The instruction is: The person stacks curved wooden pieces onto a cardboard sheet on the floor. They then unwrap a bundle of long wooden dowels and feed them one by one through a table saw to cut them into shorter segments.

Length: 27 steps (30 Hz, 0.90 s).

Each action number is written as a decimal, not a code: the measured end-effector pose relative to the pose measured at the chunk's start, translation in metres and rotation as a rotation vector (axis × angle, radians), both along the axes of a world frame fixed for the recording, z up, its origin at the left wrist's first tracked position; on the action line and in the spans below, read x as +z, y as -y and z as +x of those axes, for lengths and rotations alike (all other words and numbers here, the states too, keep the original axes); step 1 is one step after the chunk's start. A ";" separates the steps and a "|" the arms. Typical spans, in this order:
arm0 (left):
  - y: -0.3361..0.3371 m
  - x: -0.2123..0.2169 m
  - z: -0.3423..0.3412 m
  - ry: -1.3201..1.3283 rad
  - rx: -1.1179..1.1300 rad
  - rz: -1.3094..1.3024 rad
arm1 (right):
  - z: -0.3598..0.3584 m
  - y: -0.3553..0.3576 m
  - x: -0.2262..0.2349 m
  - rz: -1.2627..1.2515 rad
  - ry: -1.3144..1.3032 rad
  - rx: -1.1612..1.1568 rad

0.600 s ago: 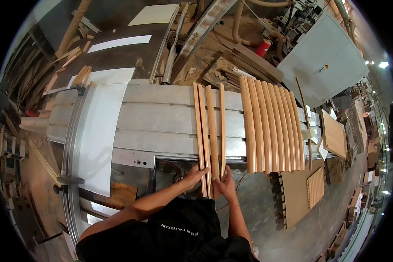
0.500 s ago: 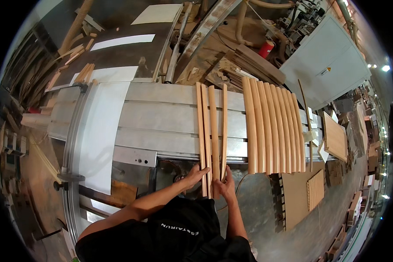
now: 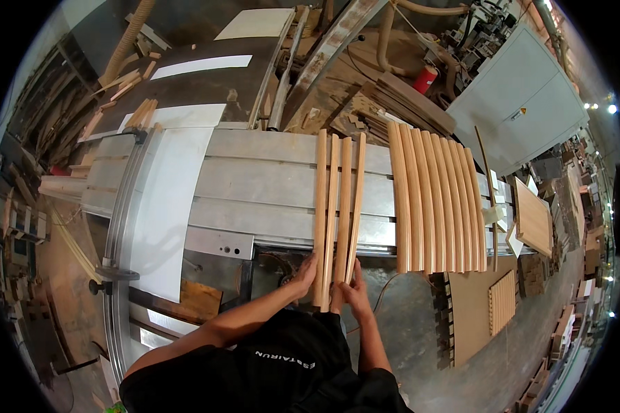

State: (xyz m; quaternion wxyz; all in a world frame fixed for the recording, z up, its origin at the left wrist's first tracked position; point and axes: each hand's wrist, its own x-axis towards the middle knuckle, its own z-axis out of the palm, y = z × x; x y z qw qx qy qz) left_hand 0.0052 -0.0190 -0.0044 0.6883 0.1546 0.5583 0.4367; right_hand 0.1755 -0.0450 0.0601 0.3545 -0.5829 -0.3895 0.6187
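Observation:
Several long, narrow wooden strips lie across the slatted metal table, their near ends jutting past its front edge toward me. My left hand [image 3: 306, 274] grips the leftmost strip [image 3: 320, 206] near its close end, pressed to its outer side. At the near end of the rightmost strip [image 3: 356, 203], my right hand [image 3: 355, 294] has its fingers closed around the wood. Two more strips lie between my hands, a narrow strip [image 3: 332, 199] and a wider strip [image 3: 344, 213], with slim gaps between them. The undersides of my fingers are hidden.
The metal table [image 3: 255, 180] carries a row of rounded wooden slats [image 3: 434, 206] on the right. White sheets [image 3: 165, 199] and a rail with a clamp [image 3: 120, 274] are on the left. A grey cabinet [image 3: 530, 96] and a red cylinder [image 3: 425, 79] stand beyond. Boards [image 3: 472, 303] are at lower right.
The leftmost strip has turned, now showing a broader face. My left hand has moved from reaching over the strips to the outer side of that strip. The view has shifted slightly.

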 end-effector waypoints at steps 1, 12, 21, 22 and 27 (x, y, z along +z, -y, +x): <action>-0.003 0.021 0.003 -0.046 -0.031 0.035 | -0.003 0.001 -0.007 0.019 -0.035 -0.006; -0.030 0.014 0.000 0.284 -0.174 -0.059 | 0.025 0.036 -0.016 0.013 0.073 -0.225; -0.030 0.007 0.044 0.365 -0.134 -0.099 | -0.014 0.060 -0.029 -0.154 -0.666 -1.111; -0.031 0.006 0.046 0.373 -0.106 -0.100 | -0.014 0.051 -0.031 -0.145 -0.659 -1.125; -0.028 0.003 0.056 0.429 -0.117 -0.102 | -0.011 0.031 -0.032 -0.054 -0.548 -1.082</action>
